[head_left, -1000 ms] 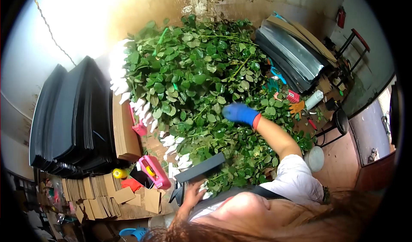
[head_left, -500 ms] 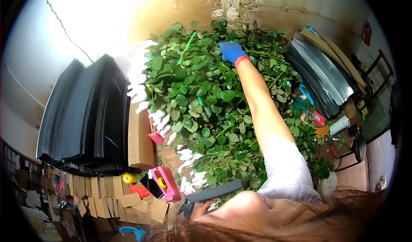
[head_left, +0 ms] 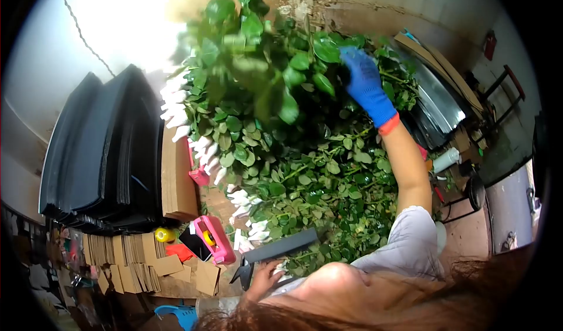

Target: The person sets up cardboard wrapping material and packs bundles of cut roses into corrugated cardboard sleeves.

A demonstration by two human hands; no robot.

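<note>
My right hand [head_left: 365, 83], in a blue glove with a red cuff, is closed on leafy green stems [head_left: 252, 61] lifted above the pile at the back. Part of the lifted foliage is blurred. Many more stems [head_left: 328, 184] lie across the table, with white-wrapped ends [head_left: 176, 108] pointing left. My bare left hand [head_left: 265, 279] is low in the view, beside a dark grey strip [head_left: 281, 246] at the front edge of the pile. Its fingers are bent near the strip and some white ends; whether it grips anything is unclear.
Black sheets [head_left: 88, 149] stand stacked at left beside a cardboard block [head_left: 179, 178]. A pink tape dispenser [head_left: 216, 240], yellow tape roll [head_left: 164, 235] and cardboard pieces [head_left: 132, 257] lie at front left. Silvery sheets [head_left: 437, 99] and a white bottle [head_left: 447, 160] are at right.
My right hand reached to the back of the pile, closed on stems and raised them, moving right. My left hand stays near the grey strip. The camera view has shifted slightly.
</note>
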